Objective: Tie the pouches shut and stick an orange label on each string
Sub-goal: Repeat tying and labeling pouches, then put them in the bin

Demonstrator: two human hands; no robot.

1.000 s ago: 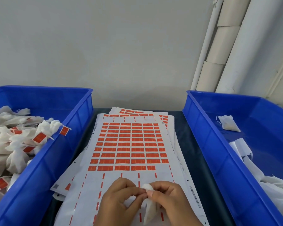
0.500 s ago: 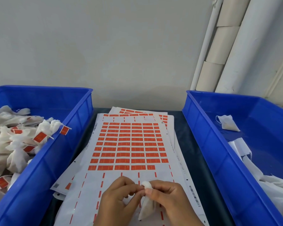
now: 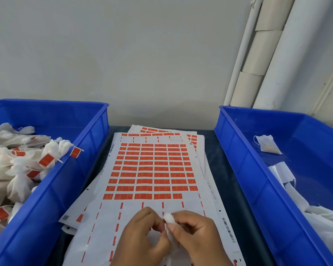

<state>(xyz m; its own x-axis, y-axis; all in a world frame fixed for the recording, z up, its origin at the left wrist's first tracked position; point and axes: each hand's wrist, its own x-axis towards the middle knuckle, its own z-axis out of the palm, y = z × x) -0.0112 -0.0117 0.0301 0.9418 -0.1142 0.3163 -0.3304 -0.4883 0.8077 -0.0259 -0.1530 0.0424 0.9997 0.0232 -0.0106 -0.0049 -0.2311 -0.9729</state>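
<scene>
Both grips pinched on one white pouch (image 3: 169, 219), low centre, just above the label sheets.

Left hand (image 3: 142, 239) and right hand (image 3: 196, 235) fingertip to fingertip at the gathered pouch neck; string not discernible. Beneath: top label sheet (image 3: 152, 169), orange labels in rows, near rows peeled bare. Left blue bin (image 3: 69, 181) heaped with tied, labelled pouches (image 3: 17, 169). Right blue bin (image 3: 244, 169) holding an untied pouch (image 3: 267, 144). Dark counter (image 3: 219, 169) between.

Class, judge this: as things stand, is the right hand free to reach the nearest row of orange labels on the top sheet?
Probably not yet: the right hand and left hand both pinch the pouch. Nothing lies between them and the nearest row of orange labels.
</scene>
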